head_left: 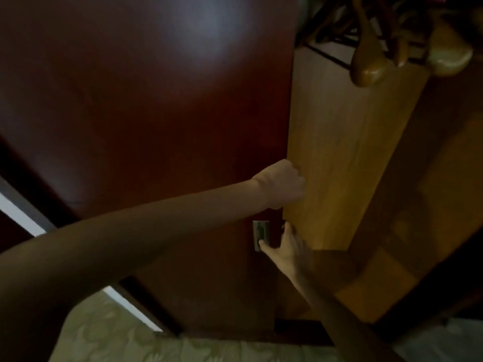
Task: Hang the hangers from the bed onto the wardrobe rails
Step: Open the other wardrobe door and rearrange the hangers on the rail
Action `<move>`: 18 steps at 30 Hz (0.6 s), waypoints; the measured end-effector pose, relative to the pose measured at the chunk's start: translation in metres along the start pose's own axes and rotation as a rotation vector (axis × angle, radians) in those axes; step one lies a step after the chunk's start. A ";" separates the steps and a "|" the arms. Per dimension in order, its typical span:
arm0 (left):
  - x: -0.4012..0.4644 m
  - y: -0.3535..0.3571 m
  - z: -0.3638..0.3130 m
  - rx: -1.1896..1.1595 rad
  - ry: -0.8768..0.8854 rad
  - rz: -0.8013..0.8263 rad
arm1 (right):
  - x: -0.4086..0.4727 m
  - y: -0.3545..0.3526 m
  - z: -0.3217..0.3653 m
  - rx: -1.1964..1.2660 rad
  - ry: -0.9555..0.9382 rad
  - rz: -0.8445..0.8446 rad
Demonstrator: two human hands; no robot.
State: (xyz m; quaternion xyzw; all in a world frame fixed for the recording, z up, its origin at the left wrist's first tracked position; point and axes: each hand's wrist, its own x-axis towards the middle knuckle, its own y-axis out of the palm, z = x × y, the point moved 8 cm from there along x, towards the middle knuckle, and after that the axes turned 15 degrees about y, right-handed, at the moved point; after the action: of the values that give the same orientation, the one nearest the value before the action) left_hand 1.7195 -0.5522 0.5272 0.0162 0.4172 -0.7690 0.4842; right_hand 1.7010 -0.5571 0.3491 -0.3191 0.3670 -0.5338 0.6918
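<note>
A dark red-brown wardrobe door (146, 105) fills most of the dim view, with a soft patch of light reflected high on it. Beside it, the lighter wooden interior panel (337, 152) shows. Pale patterned bedding (109, 338) lies at the bottom.

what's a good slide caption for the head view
Both hands on the dark red wooden wardrobe door edge: left hand gripping, right hand lower; wooden hangers hang inside.
</note>
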 end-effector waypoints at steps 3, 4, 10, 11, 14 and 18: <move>0.000 0.014 -0.010 0.088 0.047 0.018 | -0.005 -0.001 0.005 0.032 0.050 -0.154; -0.001 0.013 -0.012 0.115 0.057 0.010 | -0.005 -0.002 0.005 0.060 0.071 -0.178; -0.010 0.008 -0.005 0.158 0.054 -0.073 | -0.003 -0.006 0.009 0.059 0.097 -0.219; -0.010 0.008 -0.004 0.158 0.056 -0.073 | -0.003 -0.005 0.010 0.048 0.106 -0.212; -0.006 0.008 -0.004 0.156 0.065 -0.051 | -0.001 -0.004 0.007 0.035 0.107 -0.200; 0.006 0.006 -0.003 0.129 0.043 -0.073 | 0.005 -0.009 -0.003 0.084 0.115 -0.170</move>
State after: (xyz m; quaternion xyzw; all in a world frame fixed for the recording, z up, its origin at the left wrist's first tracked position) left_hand 1.7200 -0.5561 0.5191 0.0487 0.3775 -0.8109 0.4444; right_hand 1.6949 -0.5640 0.3545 -0.2886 0.3553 -0.6228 0.6345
